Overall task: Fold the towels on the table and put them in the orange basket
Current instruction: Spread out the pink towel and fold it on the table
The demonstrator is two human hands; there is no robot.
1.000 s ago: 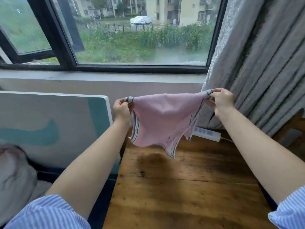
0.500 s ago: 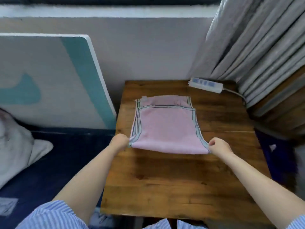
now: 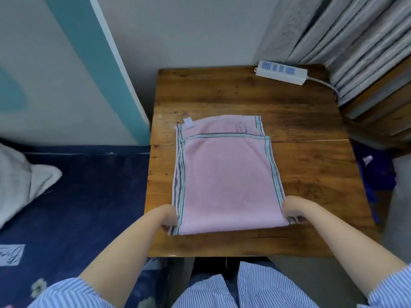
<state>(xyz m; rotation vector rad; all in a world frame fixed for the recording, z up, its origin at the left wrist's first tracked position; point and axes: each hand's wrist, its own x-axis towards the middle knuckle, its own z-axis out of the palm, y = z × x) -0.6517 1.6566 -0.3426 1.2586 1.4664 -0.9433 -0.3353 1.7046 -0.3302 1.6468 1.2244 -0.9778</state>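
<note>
One brown wooden tabletop [image 3: 307,178] carries one pink striped-border terry towel [image 3: 224,178], folded over near its front edge. Fingertips are hidden under the cloth: the left hand [image 3: 166,217] and right hand [image 3: 294,210] each pinch a near corner. One white plastic power strip [image 3: 281,72] lies at the far right corner.

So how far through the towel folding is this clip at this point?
Early. Done: the pink towel lies on the wooden table folded once, its top layer stopping short of the far edge. In hand: the left hand and right hand each pinch a near corner at the fold. Left: further folds and the basket, which is not in view, nor are any other towels.
</note>
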